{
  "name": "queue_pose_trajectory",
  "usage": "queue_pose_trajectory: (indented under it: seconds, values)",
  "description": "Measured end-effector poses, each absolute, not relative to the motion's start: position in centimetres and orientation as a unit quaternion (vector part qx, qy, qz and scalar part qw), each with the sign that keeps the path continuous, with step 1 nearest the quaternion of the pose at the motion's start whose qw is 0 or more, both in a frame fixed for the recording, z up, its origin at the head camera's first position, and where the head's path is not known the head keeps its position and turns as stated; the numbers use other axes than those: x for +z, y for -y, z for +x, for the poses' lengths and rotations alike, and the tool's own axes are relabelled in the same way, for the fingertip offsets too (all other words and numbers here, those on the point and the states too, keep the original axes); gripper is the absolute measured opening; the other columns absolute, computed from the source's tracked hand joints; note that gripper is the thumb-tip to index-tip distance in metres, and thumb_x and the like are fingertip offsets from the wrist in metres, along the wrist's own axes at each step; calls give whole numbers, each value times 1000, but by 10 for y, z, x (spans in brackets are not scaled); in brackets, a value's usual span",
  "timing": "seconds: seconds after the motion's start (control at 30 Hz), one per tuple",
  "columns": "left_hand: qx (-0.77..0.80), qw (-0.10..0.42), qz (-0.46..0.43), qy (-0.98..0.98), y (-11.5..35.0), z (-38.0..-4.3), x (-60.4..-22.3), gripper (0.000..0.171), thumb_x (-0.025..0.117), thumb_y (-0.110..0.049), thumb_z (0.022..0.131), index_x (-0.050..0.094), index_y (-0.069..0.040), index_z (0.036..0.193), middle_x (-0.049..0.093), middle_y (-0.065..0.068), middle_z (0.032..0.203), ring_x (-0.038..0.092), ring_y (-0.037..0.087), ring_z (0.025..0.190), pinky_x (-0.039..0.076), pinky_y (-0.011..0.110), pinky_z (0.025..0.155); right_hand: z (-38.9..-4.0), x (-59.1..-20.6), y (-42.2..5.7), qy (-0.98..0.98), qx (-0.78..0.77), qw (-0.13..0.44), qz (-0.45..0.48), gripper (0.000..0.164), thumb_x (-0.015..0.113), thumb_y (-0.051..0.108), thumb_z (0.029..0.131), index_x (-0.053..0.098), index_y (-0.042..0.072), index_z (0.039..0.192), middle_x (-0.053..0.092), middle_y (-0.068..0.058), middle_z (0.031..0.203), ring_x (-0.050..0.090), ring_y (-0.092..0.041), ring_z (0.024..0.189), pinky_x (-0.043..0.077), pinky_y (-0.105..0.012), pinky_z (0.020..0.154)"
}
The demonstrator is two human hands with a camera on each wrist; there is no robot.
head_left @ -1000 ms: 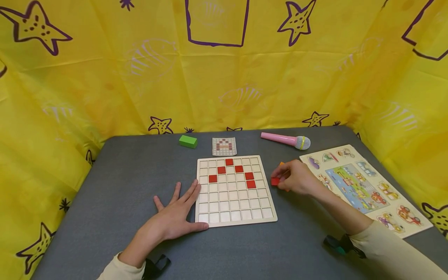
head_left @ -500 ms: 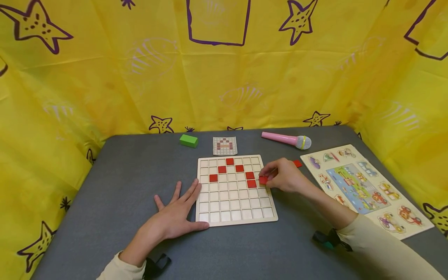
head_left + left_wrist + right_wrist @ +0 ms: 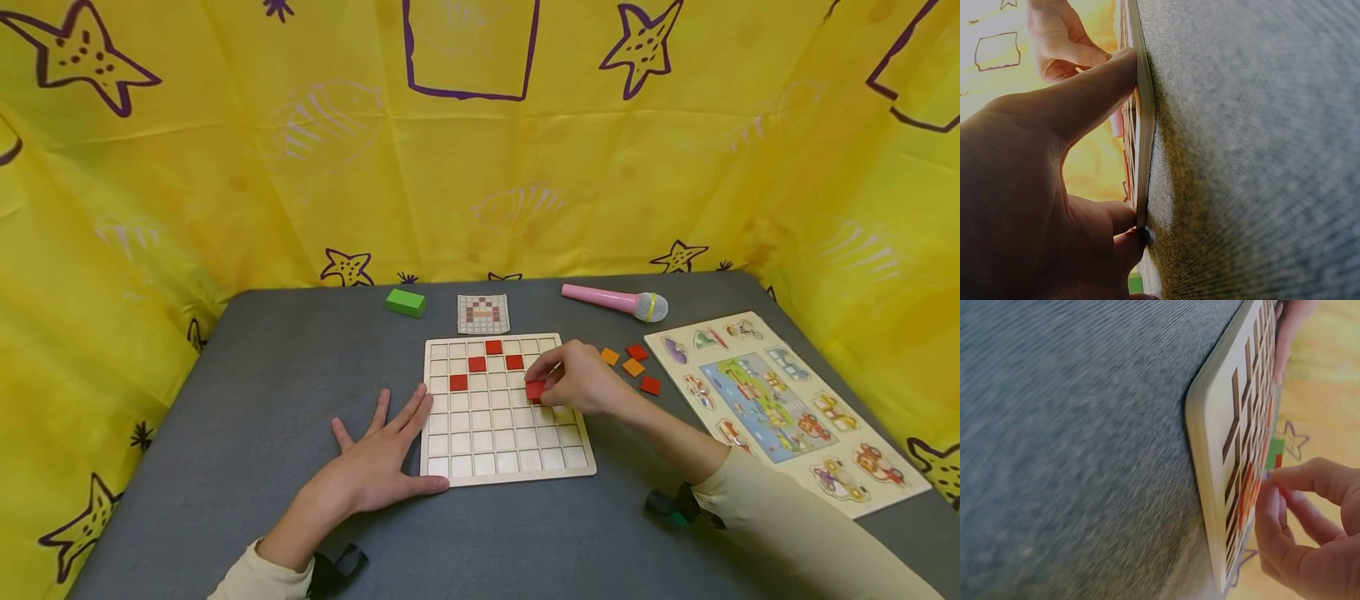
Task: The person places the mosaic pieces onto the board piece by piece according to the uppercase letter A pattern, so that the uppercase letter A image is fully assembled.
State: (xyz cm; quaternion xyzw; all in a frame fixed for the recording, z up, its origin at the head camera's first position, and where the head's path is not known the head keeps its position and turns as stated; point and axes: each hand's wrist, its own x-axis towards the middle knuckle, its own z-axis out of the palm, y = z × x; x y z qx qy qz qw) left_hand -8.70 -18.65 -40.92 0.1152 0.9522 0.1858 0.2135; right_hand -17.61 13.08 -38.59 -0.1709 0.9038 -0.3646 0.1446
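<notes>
A wooden grid board point(image 3: 483, 440) lies on the grey table with several red square tiles set in its cells. My left hand point(image 3: 375, 467) is spread against the board's left edge, thumb at the near corner. In the left wrist view its thumb and fingertips touch the board's side point(image 3: 1142, 125). My right hand point(image 3: 581, 379) pinches a red tile point(image 3: 534, 390) between thumb and fingers over the right part of the board, overlapping the tiles set there. In the right wrist view the right fingertips point(image 3: 1270, 478) are close above the grid, and the pinched tile shows as a thin red piece.
Loose orange tiles point(image 3: 633, 367) and red tiles point(image 3: 650, 385) lie right of the board, beside a picture puzzle board point(image 3: 846, 442). Behind the grid are a patterned card point(image 3: 483, 314), a green block point(image 3: 406, 303) and a pink toy microphone point(image 3: 600, 295).
My right hand has carried the red tile leftward from the loose tiles to over the board, uncovering the orange and red tiles. My left hand has stayed at the board's edge.
</notes>
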Motion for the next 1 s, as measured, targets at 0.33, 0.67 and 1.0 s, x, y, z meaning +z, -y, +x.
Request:
queue_pose_trajectory:
  seconds: [0.33,0.67,1.0]
  values:
    - [182,213,115,-953,186,-87,-411,120,70,-81,78,9,-32,169,-3,-14,176,-13,43,160,-17,93,95,-176,-388,-110,-895,-374,148,-191,29,77,-5,73,82,12,96,72,2,80,63,-15,73,53,-30,69]
    - [178,213,112,-954,186,-87,-411,120,70,-82,78,9,-32,169,-3,-14,176,-12,44,160,-16,93,95,-176,-393,-93,-882,-394,158,-203,31,75,-7,72,83,12,95,74,-1,83,64,-15,74,54,-28,69]
    - [179,211,113,-954,186,-87,-411,120,70,-82,78,10,-32,169,-3,-13,176,-12,44,160,-16,93,94,-177,-393,-75,-879,-396,167,-207,31,78,-6,71,83,14,94,73,3,78,65,-14,73,53,-28,67]
